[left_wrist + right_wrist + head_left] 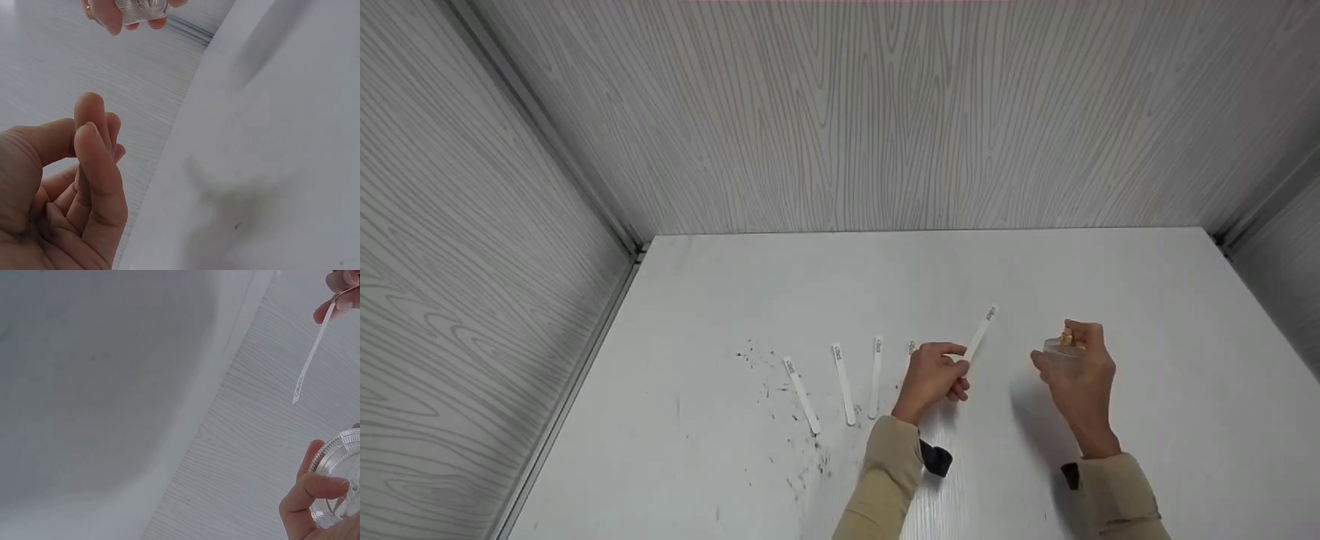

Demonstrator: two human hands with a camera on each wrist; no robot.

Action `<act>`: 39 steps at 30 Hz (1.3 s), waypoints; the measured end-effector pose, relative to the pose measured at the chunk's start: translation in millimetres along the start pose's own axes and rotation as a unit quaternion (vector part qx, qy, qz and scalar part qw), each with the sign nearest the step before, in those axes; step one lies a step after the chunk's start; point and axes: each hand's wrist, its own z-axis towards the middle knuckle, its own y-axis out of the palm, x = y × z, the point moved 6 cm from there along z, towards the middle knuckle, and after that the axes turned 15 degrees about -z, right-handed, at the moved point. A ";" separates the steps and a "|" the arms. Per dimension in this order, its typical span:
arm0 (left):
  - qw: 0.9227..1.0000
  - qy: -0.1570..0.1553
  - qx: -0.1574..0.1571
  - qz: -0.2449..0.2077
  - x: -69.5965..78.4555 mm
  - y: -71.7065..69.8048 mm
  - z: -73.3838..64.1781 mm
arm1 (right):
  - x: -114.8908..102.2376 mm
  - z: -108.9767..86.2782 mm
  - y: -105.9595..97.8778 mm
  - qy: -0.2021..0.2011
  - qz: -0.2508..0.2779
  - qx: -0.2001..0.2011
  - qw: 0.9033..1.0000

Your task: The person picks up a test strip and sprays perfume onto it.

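Observation:
Between thumb and fingers, my left hand (934, 379) pinches a white paper test strip (981, 334) with small dark print at its far end. The strip slants up and to the right, above the table. My right hand (1081, 379) grips a clear glass perfume bottle (1057, 349) with a gold spray top (1066, 335); a finger lies at that top. In the right wrist view the bottle's ribbed glass base (337, 461) shows, and the strip (313, 354) hangs apart from it. The left wrist view shows my left fingers (104, 174) curled together, the strip hidden there.
Several similar strips lie on the white table (697, 300) left of my left hand, one being a strip (843, 384) near the middle; another is partly hidden by the hand. Dark specks (817, 457) are scattered around them. Wood-grained panels (840, 112) enclose the table's back and sides.

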 end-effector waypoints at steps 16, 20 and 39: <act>0.999 -0.023 0.006 0.039 -0.3 8.0 22.5 | 2.3 3.1 -4.3 0.003 -0.020 0.011 1.000; 0.999 -0.005 0.015 0.050 1.4 7.9 26.2 | 3.6 2.4 -4.6 0.008 -0.017 0.008 1.000; 0.998 -0.004 0.049 0.034 -6.0 13.4 43.8 | 8.2 -1.7 -7.8 0.034 -0.009 0.000 0.999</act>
